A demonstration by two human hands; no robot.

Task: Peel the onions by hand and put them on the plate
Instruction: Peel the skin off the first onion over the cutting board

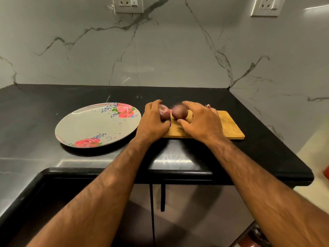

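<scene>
Head view: wooden cutting board (230, 126) lies on black countertop (263, 145), near edge set back from counter's front lip, bare counter past its right end & behind it. On board's left end, two red onions sit side by side, approx touching. At board's left edge the left hand (153, 122) grips the left onion (164, 112), fingers curled over it. Mid-board, the right hand (201, 120) clasps the right onion (179, 112), thumb at near side, fingers over far side. Rose-pattern plate (92, 125) sits just left of board, not touching it. Small pinkish scrap (207, 105) at board's far edge.
</scene>
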